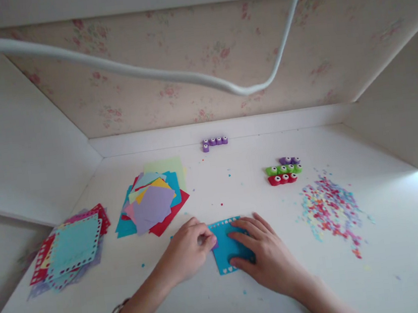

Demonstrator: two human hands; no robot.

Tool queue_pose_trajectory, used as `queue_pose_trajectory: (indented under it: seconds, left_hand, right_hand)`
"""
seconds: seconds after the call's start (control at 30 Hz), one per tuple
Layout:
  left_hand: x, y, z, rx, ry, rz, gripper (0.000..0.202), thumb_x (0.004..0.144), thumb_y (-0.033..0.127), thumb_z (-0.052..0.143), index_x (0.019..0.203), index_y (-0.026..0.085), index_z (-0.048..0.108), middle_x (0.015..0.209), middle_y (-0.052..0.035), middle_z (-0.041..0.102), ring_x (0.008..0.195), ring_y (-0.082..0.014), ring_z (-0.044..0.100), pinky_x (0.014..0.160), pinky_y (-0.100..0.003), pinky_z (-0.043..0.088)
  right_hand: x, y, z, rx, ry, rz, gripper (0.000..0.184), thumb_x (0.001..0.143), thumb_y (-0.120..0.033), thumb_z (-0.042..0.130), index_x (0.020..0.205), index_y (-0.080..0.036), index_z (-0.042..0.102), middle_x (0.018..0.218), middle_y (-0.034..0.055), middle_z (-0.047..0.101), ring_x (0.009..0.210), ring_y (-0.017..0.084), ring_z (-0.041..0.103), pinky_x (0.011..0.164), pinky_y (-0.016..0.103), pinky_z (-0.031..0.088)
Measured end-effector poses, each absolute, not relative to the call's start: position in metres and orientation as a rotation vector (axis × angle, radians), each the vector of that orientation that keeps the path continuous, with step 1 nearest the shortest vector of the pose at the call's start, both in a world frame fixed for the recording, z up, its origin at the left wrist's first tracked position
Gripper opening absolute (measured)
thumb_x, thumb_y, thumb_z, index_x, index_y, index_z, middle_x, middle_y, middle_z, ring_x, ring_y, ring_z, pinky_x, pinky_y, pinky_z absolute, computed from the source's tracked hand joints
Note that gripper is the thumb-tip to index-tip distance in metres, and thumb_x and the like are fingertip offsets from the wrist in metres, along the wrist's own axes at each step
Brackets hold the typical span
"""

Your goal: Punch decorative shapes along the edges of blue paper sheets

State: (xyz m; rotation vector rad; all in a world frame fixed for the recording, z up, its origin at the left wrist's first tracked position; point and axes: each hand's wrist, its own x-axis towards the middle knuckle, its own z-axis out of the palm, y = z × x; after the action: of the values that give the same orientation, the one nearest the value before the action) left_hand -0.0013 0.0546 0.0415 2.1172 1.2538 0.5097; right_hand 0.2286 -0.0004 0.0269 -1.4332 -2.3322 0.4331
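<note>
A teal paper square (pixel 226 248) with punched holes along its edges lies on the white desk (pixel 236 193) near me. My left hand (pixel 188 248) is closed over a small purple punch (pixel 214 243) at the paper's left edge. My right hand (pixel 262 251) rests on the paper's right side, fingers spread flat, pressing it down.
A loose pile of coloured paper squares (pixel 152 204) lies to the left. A stack of punched squares (pixel 70 249) sits at the far left edge. Purple punches (pixel 215 142) line the back; green, red and purple punches (pixel 284 171) stand right. Confetti (pixel 330 210) is scattered at right. A white cable (pixel 184 78) hangs overhead.
</note>
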Motion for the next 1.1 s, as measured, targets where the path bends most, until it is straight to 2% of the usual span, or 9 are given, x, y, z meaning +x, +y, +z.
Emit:
queue_pose_trajectory:
  seconds: [0.2, 0.3, 0.4, 0.53, 0.63, 0.83, 0.93, 1.03, 1.1]
  left_hand:
    - [-0.04, 0.033, 0.032, 2.259, 1.37, 0.699, 0.023, 0.098, 0.031, 0.053, 0.094, 0.025, 0.075, 0.094, -0.0043, 0.073, 0.091, -0.0205, 0.069, 0.082, -0.033, 0.057]
    - [-0.057, 0.019, 0.02, 2.358, 1.454, 0.7, 0.023, 0.095, 0.038, 0.06, 0.112, 0.027, 0.072, 0.109, -0.0058, 0.072, 0.101, -0.0238, 0.068, 0.09, -0.039, 0.057]
    - [-0.062, 0.008, 0.011, 2.409, 1.479, 0.719, 0.027, 0.093, 0.04, 0.063, 0.116, 0.028, 0.069, 0.112, -0.0059, 0.072, 0.101, -0.0252, 0.069, 0.09, -0.042, 0.059]
    - [-0.045, 0.0, 0.012, 2.363, 1.387, 0.858, 0.03, 0.097, 0.042, 0.057, 0.123, 0.028, 0.064, 0.11, -0.0055, 0.073, 0.097, -0.0225, 0.072, 0.084, -0.034, 0.062]
    - [-0.023, -0.001, 0.017, 2.302, 1.259, 0.966, 0.039, 0.098, 0.045, 0.054, 0.133, 0.027, 0.055, 0.102, -0.0049, 0.074, 0.088, -0.0188, 0.073, 0.077, -0.026, 0.063]
    - [0.005, 0.011, 0.018, 2.279, 1.115, 1.085, 0.034, 0.098, 0.045, 0.055, 0.127, 0.028, 0.057, 0.091, -0.0026, 0.074, 0.077, -0.0164, 0.073, 0.07, -0.021, 0.061]
    - [0.004, 0.016, 0.014, 2.195, 1.138, 1.088, 0.028, 0.096, 0.045, 0.058, 0.118, 0.028, 0.061, 0.09, -0.0013, 0.075, 0.073, -0.0152, 0.072, 0.063, -0.019, 0.06]
    - [-0.003, 0.019, 0.011, 2.094, 1.19, 1.093, 0.018, 0.098, 0.04, 0.055, 0.107, 0.028, 0.064, 0.091, 0.0002, 0.075, 0.074, -0.0137, 0.072, 0.066, -0.018, 0.06]
    - [-0.007, 0.018, 0.009, 2.068, 1.189, 1.117, 0.016, 0.098, 0.038, 0.055, 0.103, 0.027, 0.065, 0.091, 0.0006, 0.075, 0.077, -0.0133, 0.073, 0.07, -0.017, 0.059]
  right_hand:
    - [0.238, -0.001, 0.025, -1.364, -2.338, 0.498, 0.038, 0.089, -0.04, 0.069, 0.125, -0.027, 0.066, 0.136, 0.0099, 0.06, 0.131, 0.029, 0.052, 0.116, 0.061, 0.03]
    - [0.24, 0.0, 0.025, -1.345, -2.32, 0.47, 0.035, 0.09, -0.037, 0.067, 0.124, -0.026, 0.066, 0.135, 0.0102, 0.062, 0.13, 0.029, 0.053, 0.115, 0.061, 0.032]
    - [0.236, -0.001, 0.028, -1.323, -2.227, 0.464, 0.028, 0.095, -0.03, 0.06, 0.122, -0.024, 0.066, 0.131, 0.011, 0.064, 0.128, 0.028, 0.055, 0.112, 0.058, 0.038]
    - [0.221, -0.009, 0.041, -1.244, -2.072, 0.619, 0.031, 0.099, -0.026, 0.053, 0.129, -0.023, 0.061, 0.128, 0.0096, 0.066, 0.121, 0.023, 0.059, 0.105, 0.044, 0.049]
    - [0.207, -0.017, 0.052, -1.126, -2.036, 0.792, 0.035, 0.098, -0.024, 0.056, 0.133, -0.026, 0.059, 0.129, 0.0067, 0.065, 0.117, 0.019, 0.062, 0.1, 0.033, 0.052]
    - [0.205, -0.018, 0.066, -1.19, -1.867, 0.898, 0.026, 0.098, -0.022, 0.056, 0.118, -0.029, 0.07, 0.11, 0.0028, 0.071, 0.099, 0.016, 0.067, 0.089, 0.027, 0.054]
    - [0.218, -0.012, 0.072, -1.273, -1.759, 0.999, 0.021, 0.095, -0.028, 0.062, 0.112, -0.028, 0.074, 0.1, 0.0034, 0.073, 0.089, 0.017, 0.068, 0.079, 0.027, 0.055]
    - [0.244, 0.005, 0.075, -1.376, -1.622, 1.037, 0.02, 0.092, -0.037, 0.065, 0.103, -0.025, 0.077, 0.097, 0.0054, 0.075, 0.085, 0.02, 0.07, 0.075, 0.03, 0.056]
    - [0.27, 0.026, 0.074, -1.519, -1.5, 0.923, 0.028, 0.087, -0.043, 0.068, 0.104, -0.023, 0.076, 0.096, 0.0059, 0.076, 0.086, 0.022, 0.071, 0.077, 0.034, 0.057]
